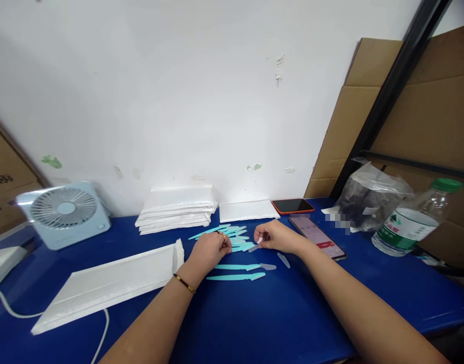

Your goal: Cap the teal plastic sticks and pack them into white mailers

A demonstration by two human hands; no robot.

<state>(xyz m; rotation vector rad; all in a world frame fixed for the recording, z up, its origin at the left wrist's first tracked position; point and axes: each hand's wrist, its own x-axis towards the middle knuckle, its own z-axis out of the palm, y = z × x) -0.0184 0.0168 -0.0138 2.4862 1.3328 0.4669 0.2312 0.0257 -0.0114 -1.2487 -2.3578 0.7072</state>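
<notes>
Capping or uncapping seems in hand: at the tabletop (232,318), the left hand (212,246) looks clamped on a razor (242,247), the right hand (273,236) on a cap (253,248) at its tip, fingers pinched. Next calls for keeping the razor steady.

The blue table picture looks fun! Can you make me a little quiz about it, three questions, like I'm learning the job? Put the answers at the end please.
1. True or false: the bottle has a green cap.

2. On which side is the bracelet worn?
A) the person's right
B) the person's left
C) both

3. Fill in the gap: the thin sticks on the table are light ____.

Key:
1. True.
2. B, on the wrist of the left hand.
3. Blue-green.
</notes>
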